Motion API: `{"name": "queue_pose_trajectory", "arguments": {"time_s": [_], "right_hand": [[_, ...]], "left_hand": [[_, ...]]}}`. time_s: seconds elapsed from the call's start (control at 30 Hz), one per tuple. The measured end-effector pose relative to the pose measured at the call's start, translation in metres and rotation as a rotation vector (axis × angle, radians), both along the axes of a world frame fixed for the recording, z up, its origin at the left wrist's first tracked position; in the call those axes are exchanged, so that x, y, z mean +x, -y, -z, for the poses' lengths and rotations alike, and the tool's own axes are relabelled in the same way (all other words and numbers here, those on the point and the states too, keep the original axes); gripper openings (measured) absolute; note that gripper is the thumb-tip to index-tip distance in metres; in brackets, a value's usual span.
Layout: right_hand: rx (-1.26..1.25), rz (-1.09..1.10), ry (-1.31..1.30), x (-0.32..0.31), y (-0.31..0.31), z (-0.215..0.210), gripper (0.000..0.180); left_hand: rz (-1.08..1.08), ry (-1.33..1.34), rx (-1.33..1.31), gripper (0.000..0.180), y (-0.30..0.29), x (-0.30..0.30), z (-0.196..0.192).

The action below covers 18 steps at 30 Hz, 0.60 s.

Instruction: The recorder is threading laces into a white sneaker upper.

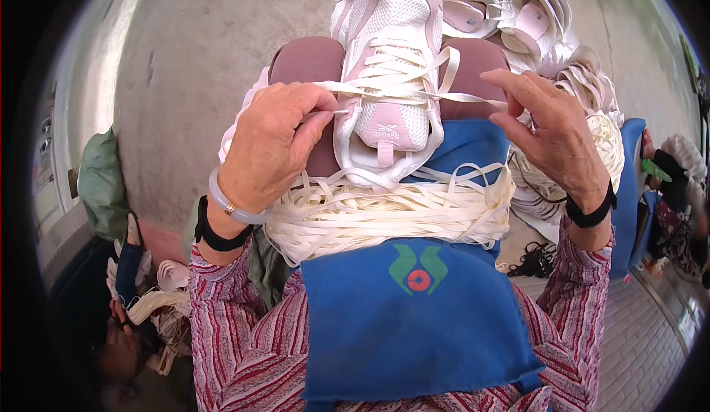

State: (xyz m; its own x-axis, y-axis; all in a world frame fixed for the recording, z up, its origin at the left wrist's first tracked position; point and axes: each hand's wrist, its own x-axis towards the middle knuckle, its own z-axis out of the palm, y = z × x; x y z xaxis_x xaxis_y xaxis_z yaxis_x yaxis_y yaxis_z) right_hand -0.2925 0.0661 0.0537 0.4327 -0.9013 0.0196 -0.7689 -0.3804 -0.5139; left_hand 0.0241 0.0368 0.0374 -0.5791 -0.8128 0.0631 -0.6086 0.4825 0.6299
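Observation:
A white and pink sneaker rests across my knees, its heel opening toward me. White shoelace crosses its tongue in rows. My left hand is at the shoe's left side, thumb and forefinger pinched on a lace, whose thin tip shows beside the collar. On the right, a flat stretch of lace runs out to my right hand; its thumb and a bent finger close on the end, while the forefinger stretches out. A thick bundle of cream laces lies across my lap, just below the heel.
Stacked white and pink shoe uppers lie on the floor at the far right, with more laces nearer. A blue apron covers my lap. At left are a green sack and another person's hand near laces. Another person sits at far right.

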Motion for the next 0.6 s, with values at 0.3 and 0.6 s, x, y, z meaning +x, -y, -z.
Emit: {"name": "queue_pose_trajectory", "arguments": {"time_s": [0.3, 0.6], "right_hand": [[0.101, 0.01, 0.085, -0.014, 0.001, -0.01, 0.024], [0.585, 0.228, 0.647, -0.033, -0.001, -0.016, 0.013]], "left_hand": [[0.035, 0.073, -0.009, 0.011, 0.003, -0.003, -0.003], [0.103, 0.183, -0.055, 0.008, 0.008, -0.016, -0.012]]}}
